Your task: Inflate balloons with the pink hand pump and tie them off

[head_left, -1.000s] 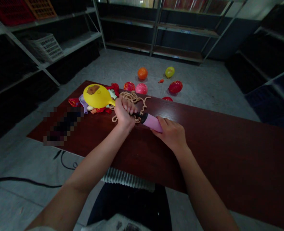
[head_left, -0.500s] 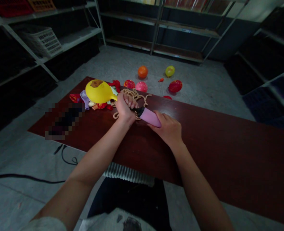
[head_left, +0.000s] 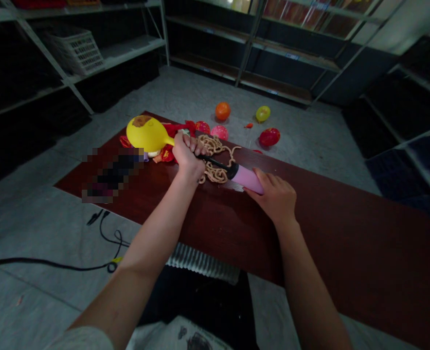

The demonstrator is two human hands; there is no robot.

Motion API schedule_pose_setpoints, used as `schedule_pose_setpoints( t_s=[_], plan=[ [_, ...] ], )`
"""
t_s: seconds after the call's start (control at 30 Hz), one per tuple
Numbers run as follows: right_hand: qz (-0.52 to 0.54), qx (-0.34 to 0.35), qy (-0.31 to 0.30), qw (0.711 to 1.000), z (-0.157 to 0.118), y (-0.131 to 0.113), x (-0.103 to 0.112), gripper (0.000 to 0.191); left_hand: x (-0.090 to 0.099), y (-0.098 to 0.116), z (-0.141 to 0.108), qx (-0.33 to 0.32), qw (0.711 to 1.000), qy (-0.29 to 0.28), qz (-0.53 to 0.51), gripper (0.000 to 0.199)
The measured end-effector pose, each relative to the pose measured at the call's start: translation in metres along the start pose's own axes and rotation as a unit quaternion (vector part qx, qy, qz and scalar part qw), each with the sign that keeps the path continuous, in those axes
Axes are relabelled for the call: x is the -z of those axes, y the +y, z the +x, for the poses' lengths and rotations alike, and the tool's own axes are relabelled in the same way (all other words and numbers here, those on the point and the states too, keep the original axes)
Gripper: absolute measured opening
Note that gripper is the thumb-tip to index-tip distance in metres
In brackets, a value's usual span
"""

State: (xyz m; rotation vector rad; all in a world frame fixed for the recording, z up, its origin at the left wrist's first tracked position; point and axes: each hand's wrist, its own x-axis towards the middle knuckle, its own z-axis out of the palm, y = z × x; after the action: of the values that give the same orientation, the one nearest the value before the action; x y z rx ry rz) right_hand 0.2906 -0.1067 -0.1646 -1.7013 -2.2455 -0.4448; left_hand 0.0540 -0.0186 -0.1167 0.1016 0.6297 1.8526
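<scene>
A plump yellow balloon (head_left: pixel 150 136) with a brown patch sits left, neck rightward; right of it, a pink pump (head_left: pixel 247 179) slants nearer, black rod (head_left: pixel 217 163) exposed.

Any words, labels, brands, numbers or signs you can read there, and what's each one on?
No text is legible.
Yellow balloon: brown print, no readable wording.
Shelf label on the back rack: too small and blurred.
Shirt: dark print, unreadable.
Red floor balloon: pale markings, too small to make out.
</scene>
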Motion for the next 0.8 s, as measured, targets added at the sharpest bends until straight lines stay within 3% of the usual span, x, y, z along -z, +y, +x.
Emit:
schedule_pose_setpoints(
  t_s=[0.17,0.33,0.57,0.8],
  plan=[
    [-0.042,0.008,0.033,0.999,-0.003,0.022,0.003,0.057,-0.001,0.014,0.005,0.001,1.000,0.020,-0.016,0.053],
    [-0.032,-0.018,0.044,0.998,-0.008,0.029,0.003,0.055,-0.006,0.014,-0.004,-0.003,1.000,0.023,-0.011,0.053],
    [0.005,-0.026,0.007,1.000,-0.011,0.025,0.004,0.056,-0.008,-0.002,-0.022,-0.020,1.000,-0.017,0.013,0.054],
    [0.030,-0.021,-0.019,0.999,-0.007,0.001,0.009,0.057,-0.007,-0.032,-0.042,0.029,0.997,-0.035,0.060,0.055]
  ],
)
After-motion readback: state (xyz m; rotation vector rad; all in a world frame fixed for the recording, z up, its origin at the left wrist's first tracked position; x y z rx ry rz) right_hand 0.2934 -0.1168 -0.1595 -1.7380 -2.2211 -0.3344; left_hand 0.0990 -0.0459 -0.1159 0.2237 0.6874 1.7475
